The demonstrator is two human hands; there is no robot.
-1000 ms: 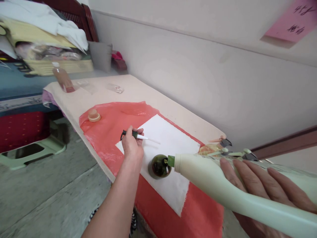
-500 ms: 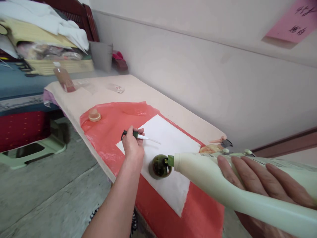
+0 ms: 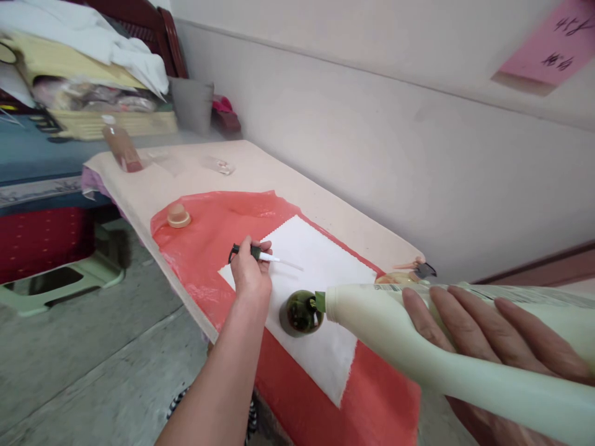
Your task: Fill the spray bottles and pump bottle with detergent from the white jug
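Refill bottle (image 3: 400, 331) in right hand (image 3: 483, 328)

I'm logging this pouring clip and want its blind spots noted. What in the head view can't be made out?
- Large pale bottle: its base runs off the right edge; the label is too oblique to read.
- Right hand: palm hidden behind that bottle.
- Small dark green bottle: fill level and any stream cannot be seen.
- Things near the table's corner: mostly hidden by the large bottle.
- Pink note: writing too small, cut off by the edge.

Left hand (image 3: 251, 275) pinched shut; right hand (image 3: 483, 334) in wrapped grip.
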